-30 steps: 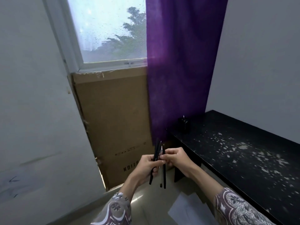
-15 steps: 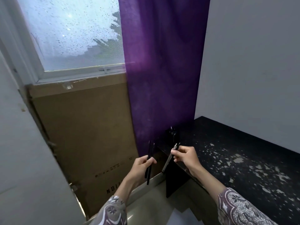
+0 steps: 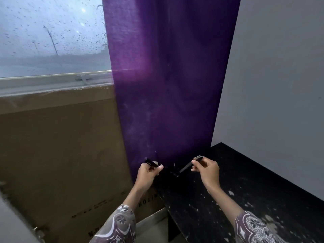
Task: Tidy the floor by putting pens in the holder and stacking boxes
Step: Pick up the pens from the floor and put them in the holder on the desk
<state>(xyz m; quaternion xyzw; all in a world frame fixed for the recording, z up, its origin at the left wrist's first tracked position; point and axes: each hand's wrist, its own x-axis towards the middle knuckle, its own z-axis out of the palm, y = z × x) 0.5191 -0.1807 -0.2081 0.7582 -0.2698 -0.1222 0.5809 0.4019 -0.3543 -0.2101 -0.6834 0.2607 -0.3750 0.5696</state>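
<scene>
Here the right hand [image 3: 206, 170] pinches a dark pen [image 3: 188, 166] near its top end, thumb and fingers curled on the barrel, and the pen slants down and to the left, its lower tip at the dark pen holder [image 3: 172, 173] in the lower middle of the frame. The holder stands at the far left corner of the black bench [image 3: 254, 183], against the foot of the purple curtain [image 3: 168, 76]. It is hard to separate from the black surface, so I cannot tell whether the tip is already inside the mouth.

The left hand [image 3: 148, 174], just left of the holder, grips more dark pens [image 3: 152, 163]; only a short end shows above the fingers, and their number is unclear.

To do this step well, I would bring the slanted pen closer to upright over the opening, feel the tip pass the rim, then let go only once the barrel is guided in. Dark on dark makes a miss likely, and a sideways nudge could tip a light holder. The left hand could steady it, or hand over pens one at a time.

As for writing, the brown cardboard box [image 3: 61, 146] filling the lower left carries upside-down dark print near the left wrist; the letters look like the end of a word, perhaps "...LTON", but I cannot read it with confidence. Another line lower down is too blurred.
</scene>
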